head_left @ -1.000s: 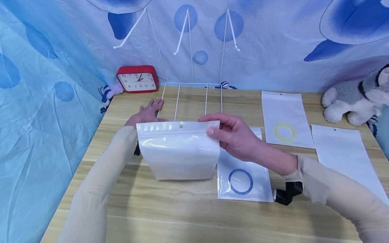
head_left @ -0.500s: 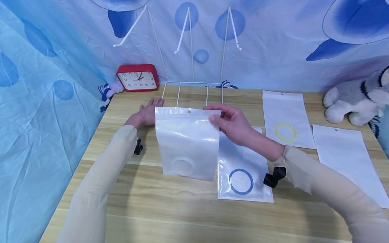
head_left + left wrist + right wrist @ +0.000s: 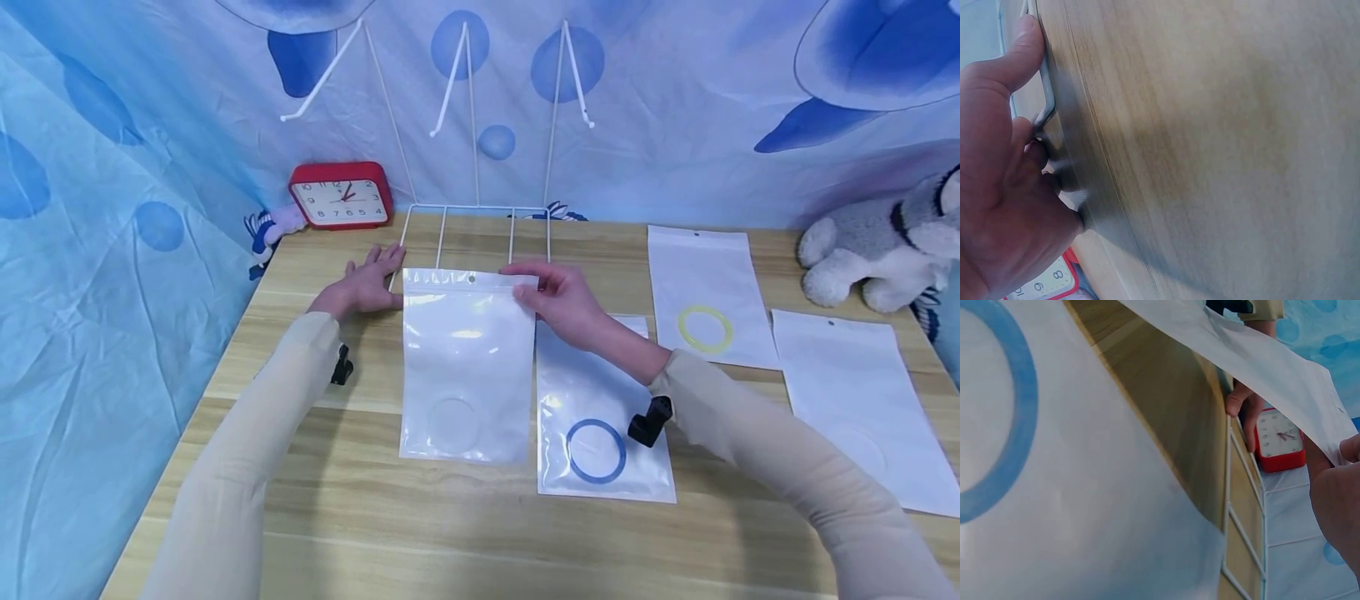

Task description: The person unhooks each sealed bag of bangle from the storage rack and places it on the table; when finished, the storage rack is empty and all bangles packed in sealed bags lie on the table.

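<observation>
My right hand (image 3: 566,304) pinches the top right corner of a white zip pouch (image 3: 467,358) between thumb and fingers. The pouch has a hang hole at its top and a faint round outline low on its front. In the right wrist view the held pouch (image 3: 1254,356) slants up above the table. With fingers spread, my left hand (image 3: 365,283) rests at the left side of a white wire rack (image 3: 480,207). The left wrist view shows its thumb lying along the front wire (image 3: 1049,94). A pouch with a blue ring (image 3: 577,375) lies beside the held one.
Three white prongs, including the left prong (image 3: 322,79), jut forward from the rack's uprights. A red clock (image 3: 341,196) stands at the back left. Rightward lie a pouch with a yellow ring (image 3: 697,267) and another white pouch (image 3: 847,375), near a plush dog (image 3: 855,250).
My right hand has moved left and away from me with the pouch, whose bent front has straightened so its faint circle shows. The left hand has stayed at the rack.
</observation>
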A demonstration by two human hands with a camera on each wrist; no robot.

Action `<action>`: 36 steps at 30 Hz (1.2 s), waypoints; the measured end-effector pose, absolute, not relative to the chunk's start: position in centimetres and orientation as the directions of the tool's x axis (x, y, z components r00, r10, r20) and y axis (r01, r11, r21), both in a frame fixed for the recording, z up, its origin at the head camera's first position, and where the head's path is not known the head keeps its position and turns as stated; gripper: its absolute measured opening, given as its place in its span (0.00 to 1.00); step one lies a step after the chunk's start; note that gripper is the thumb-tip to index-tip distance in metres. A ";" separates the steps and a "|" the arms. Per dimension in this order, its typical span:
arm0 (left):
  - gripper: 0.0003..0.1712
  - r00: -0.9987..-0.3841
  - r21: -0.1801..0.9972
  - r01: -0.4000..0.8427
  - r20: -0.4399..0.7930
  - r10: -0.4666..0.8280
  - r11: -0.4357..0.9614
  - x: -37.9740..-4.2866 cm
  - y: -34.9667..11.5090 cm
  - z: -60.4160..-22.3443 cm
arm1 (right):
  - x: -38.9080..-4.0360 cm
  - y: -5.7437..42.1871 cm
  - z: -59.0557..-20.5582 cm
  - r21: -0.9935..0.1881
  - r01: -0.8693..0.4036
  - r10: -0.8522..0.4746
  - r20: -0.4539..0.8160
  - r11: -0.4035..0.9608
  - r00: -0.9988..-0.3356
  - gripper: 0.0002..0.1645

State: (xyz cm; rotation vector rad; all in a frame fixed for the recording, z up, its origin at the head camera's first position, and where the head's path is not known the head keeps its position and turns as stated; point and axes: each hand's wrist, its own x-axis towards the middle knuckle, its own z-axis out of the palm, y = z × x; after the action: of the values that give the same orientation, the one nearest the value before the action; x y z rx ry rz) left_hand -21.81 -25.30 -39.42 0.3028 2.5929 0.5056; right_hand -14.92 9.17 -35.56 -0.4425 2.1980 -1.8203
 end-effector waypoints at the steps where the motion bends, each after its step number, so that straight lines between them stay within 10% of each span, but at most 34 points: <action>1: 0.57 -0.861 0.402 0.122 -0.412 0.298 0.908 -21.8 -25.3 -39.4 | -14.9 9.1 -35.8 -0.981 -0.073 -0.386 -0.002 0.181 -0.923 0.18; 21: 0.60 -0.864 0.393 0.136 -0.402 0.303 0.910 -21.5 -25.2 -39.5 | -14.2 8.0 -39.8 -0.966 -0.102 -0.443 -0.014 0.236 -0.897 0.18; 36: 0.60 -0.861 0.387 0.151 -0.400 0.313 0.910 -21.6 -25.3 -39.3 | -15.6 8.8 -40.1 -0.792 -0.477 -0.592 0.188 0.380 -0.784 0.20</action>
State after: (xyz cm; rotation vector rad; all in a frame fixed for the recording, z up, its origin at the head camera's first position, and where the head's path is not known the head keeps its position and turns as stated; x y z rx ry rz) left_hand -21.61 -25.32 -39.31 0.3361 2.6065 0.4777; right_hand -15.57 8.79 -40.05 -0.9750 2.5020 -1.3700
